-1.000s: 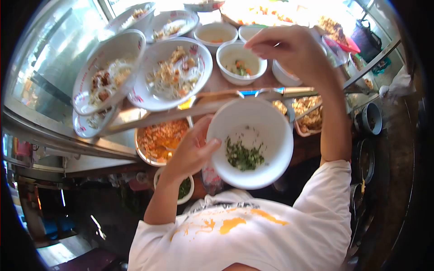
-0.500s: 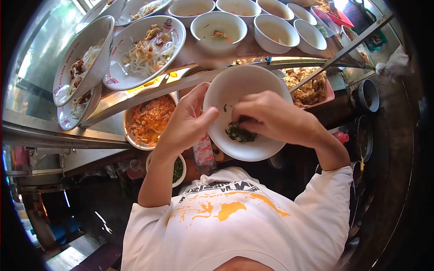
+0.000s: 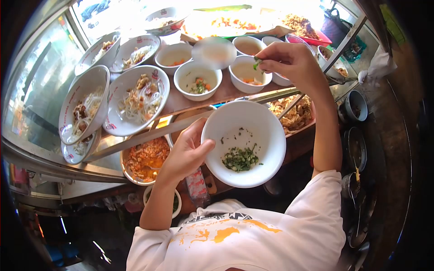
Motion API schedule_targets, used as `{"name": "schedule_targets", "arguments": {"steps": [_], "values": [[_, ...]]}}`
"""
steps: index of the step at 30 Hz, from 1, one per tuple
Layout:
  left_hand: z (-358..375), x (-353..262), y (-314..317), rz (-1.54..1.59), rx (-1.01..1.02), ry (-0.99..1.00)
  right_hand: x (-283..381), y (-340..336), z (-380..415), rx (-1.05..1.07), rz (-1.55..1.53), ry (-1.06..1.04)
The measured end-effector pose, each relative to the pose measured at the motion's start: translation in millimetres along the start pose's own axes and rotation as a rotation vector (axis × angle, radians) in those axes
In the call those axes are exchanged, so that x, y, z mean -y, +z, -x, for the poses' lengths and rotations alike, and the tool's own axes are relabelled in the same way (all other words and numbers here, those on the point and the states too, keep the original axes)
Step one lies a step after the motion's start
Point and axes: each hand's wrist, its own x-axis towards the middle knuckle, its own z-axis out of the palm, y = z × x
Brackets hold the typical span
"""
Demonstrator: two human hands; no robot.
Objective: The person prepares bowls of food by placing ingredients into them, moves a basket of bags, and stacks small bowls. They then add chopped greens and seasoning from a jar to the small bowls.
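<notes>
My left hand [image 3: 190, 151] grips the left rim of a white bowl [image 3: 266, 135], thumb inside the edge. Chopped green herbs [image 3: 242, 159] lie in the bottom of this bowl, with bits stuck to its wall. Up at the shelf, my right hand [image 3: 289, 63] is closed in a pinch around a small clump of the same herbs [image 3: 257, 63]. Just below that clump stands a white bowl of broth [image 3: 249, 86] with orange pieces in it. To its left is another broth bowl [image 3: 198, 92] with green and orange bits on top.
Tilted white bowls of noodles [image 3: 140, 101] crowd the shelf's left side. Under the shelf sit a pot of red sauce [image 3: 147, 158] and a tray of shredded brown food [image 3: 294, 110]. A metal bar [image 3: 343, 38] slants across the right. A blurred round patch hides part of the back row.
My right hand has left the herb bowl and risen to the shelf, carrying a pinch of herbs. The view has tilted up, showing more of the shelf's back.
</notes>
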Motion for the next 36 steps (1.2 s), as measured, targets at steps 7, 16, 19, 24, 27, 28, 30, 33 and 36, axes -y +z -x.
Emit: {"name": "schedule_targets", "arguments": {"steps": [7,16,19,24,27,28,30,33,36], "values": [[-3,0,5,0.010,-0.010,-0.022,-18,11,-10,0.039,0.385,0.021],[-10,4,8,-0.057,-0.009,0.058,19,7,19,0.057,0.193,-0.120],[-11,2,11,-0.041,0.010,0.059,36,29,46,0.385,0.154,-0.089],[-12,0,18,0.042,0.008,0.078,16,60,86,0.476,0.334,-0.300],[-15,-1,20,0.062,0.040,0.030,20,70,89,0.561,0.066,-0.167],[-16,-2,21,0.041,0.045,0.019,19,71,90,0.583,0.066,-0.126],[-19,-1,22,0.021,0.061,0.006,16,65,90,0.520,0.034,-0.046],[-26,3,23,0.035,0.092,0.021,16,51,88,0.415,0.013,0.022],[-28,0,26,0.071,0.127,0.018,19,37,85,0.386,-0.035,0.116]]}}
